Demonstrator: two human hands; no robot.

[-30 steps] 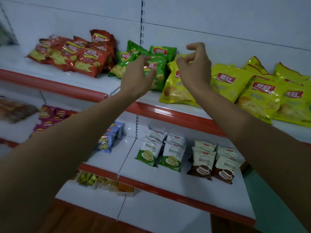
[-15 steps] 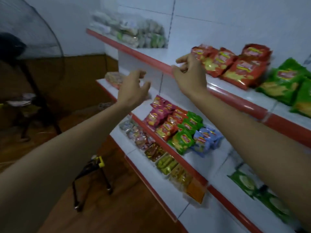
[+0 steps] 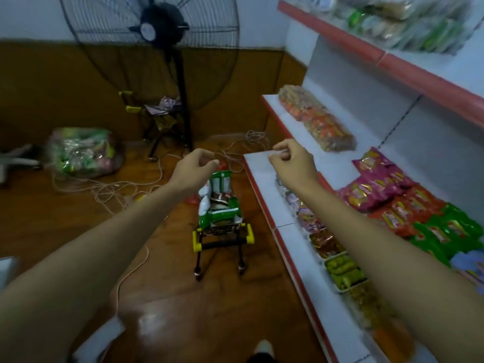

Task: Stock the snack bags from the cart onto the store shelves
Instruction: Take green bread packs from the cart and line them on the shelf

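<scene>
Swinging away from the chip-laden upper shelf that was filling the view a second ago, the person is now facing down the aisle toward the floor, and both arms are coming round empty. At the left edge a clear sack of mixed packets (image 3: 81,153) is sitting on the wooden floor, and a black pedestal fan (image 3: 159,24) is standing in the upper left with loose cables (image 3: 110,187) trailing below it. Just left of centre the left hand (image 3: 195,167) is hovering with fingers loosely curled, gripping nothing. It is directly above the snack bags (image 3: 220,205), green-and-white packs piled in the small yellow-cornered cart (image 3: 222,231) on the floor at centre frame. Right of it the right hand (image 3: 293,159) is hanging over the end of a white shelf (image 3: 262,174), thumb and forefinger drawn close but holding nothing. Along the right side, magenta packets (image 3: 374,184) and red and green ones are already lying in rows. Judging from this, the last placement is done and the person is reaching back for a fresh load, with the cart looking far from emptied.
</scene>
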